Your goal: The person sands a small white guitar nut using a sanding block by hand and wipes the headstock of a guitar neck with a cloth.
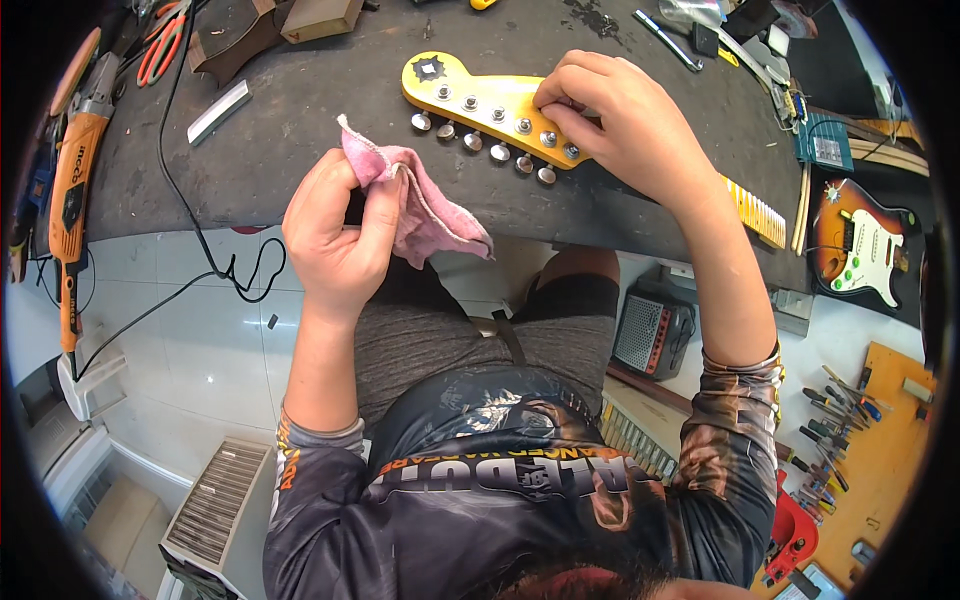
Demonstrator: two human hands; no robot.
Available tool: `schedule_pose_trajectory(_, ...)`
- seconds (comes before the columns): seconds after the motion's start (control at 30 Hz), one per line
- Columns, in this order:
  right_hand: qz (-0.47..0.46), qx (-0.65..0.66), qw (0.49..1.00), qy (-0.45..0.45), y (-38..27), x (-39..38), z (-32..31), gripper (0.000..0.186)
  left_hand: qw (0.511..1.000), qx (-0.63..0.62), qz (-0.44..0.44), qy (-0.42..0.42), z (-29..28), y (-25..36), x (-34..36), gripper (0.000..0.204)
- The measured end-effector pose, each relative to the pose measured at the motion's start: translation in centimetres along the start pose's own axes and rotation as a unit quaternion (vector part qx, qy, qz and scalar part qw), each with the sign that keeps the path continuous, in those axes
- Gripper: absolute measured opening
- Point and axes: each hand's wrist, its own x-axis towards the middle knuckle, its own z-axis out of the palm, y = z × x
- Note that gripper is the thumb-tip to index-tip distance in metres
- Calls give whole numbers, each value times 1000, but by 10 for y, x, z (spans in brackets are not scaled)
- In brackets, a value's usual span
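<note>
My left hand (335, 235) is closed on a pink cloth (435, 215), which hangs from the pinch of thumb and fingers at the bench's near edge. Right of it lies a yellow guitar neck (755, 212), its headstock (475, 75) pointing left and fitted with a row of metal tuning pegs (500, 152). My right hand (625, 115) rests over the headstock beside the tuner posts, thumb and forefinger drawn together. Whatever sits between those fingertips is hidden. My right forearm covers the middle of the neck.
An orange power tool (72, 200) and its black cord (175, 170) are at left. Orange-handled pliers (160, 45), a metal bar (218, 112) and wooden blocks (322, 18) lie on the dark bench. A sunburst guitar body (868, 245) is at right, above several hand tools (835, 430).
</note>
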Motion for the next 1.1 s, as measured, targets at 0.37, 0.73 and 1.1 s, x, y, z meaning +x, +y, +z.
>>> schedule_pose_trajectory(0.37,248,22,961,116,129,0,-19,23,980,-132,-144,-33,-17,-1,-20,9)
schedule_pose_trajectory(0.73,278,-175,943,-45,144,60,-4,25,941,-269,-203,18,-24,-1,-9,19)
schedule_pose_trajectory(1.1,198,232,924,231,45,18,-33,23,818,-472,-323,54,-34,16,-2,41)
